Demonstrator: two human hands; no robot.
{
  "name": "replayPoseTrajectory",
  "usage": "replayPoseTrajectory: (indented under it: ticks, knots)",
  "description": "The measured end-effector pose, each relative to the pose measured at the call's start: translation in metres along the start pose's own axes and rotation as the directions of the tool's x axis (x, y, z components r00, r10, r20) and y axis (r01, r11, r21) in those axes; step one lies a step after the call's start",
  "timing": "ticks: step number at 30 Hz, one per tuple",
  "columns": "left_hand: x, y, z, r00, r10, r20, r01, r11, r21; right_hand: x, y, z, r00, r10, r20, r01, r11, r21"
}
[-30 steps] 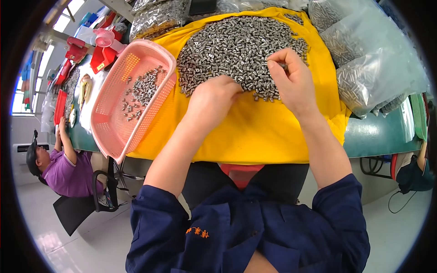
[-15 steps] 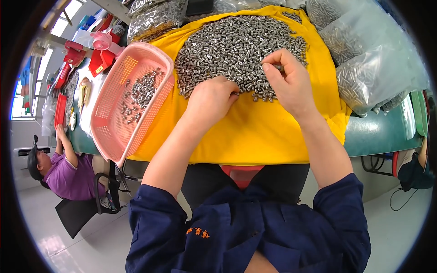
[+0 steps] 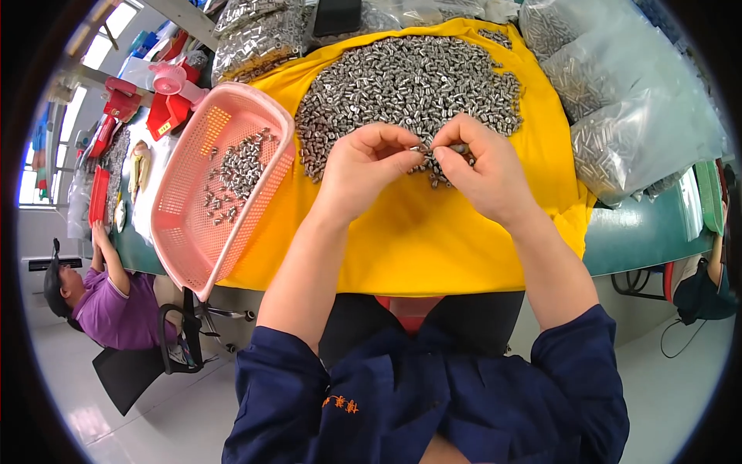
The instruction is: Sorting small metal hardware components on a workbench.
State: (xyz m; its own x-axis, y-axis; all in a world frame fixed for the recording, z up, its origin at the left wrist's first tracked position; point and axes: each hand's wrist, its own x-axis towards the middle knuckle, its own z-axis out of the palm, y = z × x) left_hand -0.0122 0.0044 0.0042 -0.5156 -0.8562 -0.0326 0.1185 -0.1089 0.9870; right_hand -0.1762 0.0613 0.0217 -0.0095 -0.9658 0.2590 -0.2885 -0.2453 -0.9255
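Left hand (image 3: 361, 168): thumb and forefinger brought together at the tips, a small metal part (image 3: 420, 148) pinched there. Right hand (image 3: 492, 172): fingers curled, thumb and forefinger drawn close just beside the same part; whether it was also gripped on that side could not be told. Dark metal was seen under the curled right fingers; whether it was held, or lay behind, could not be told.

Position of the part: between the two sets of fingertips, to the right of the left hand and to the left of the right, above the near edge of the pile (image 3: 402, 85). Its long axis seemed to be laid crosswise, from hand to hand, though this was too small to be certain. The left hand was judged the nearer.

Pile: many like parts, spread on a yellow cloth (image 3: 433, 251), beyond the hands.

Basket (image 3: 179, 232): pink, perforated, placed left of the left hand and well apart; loose parts contained.

Bags (image 3: 630, 139): clear, filled with metal pieces, set right of the cloth.
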Motion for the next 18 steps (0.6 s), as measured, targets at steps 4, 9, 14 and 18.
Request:
replayPoseTrajectory:
  ticks: [4,9,14,18]
  knots:
    - [-0.0014,-0.0019,-0.0013,1.000,0.007,0.006,-0.007,1.000,-0.021,0.0008,0.0008,0.0010,1.000,-0.016,-0.001,0.016,1.000,-0.025]
    - [-0.0030,-0.0003,-0.0011,1.000,0.009,0.014,-0.009,1.000,-0.007,0.0006,0.0020,0.0030,1.000,-0.011,-0.009,0.010,0.997,-0.076]
    - [-0.0042,-0.0024,0.0008,0.996,0.090,0.006,-0.090,0.989,0.119,-0.0015,-0.0014,0.0024,0.997,-0.076,0.030,0.081,0.964,-0.255]
    - [-0.0027,-0.0033,-0.0012,0.997,0.082,-0.013,-0.077,0.968,0.240,-0.0012,0.0044,0.0090,0.987,-0.157,0.043,0.162,0.922,-0.353]
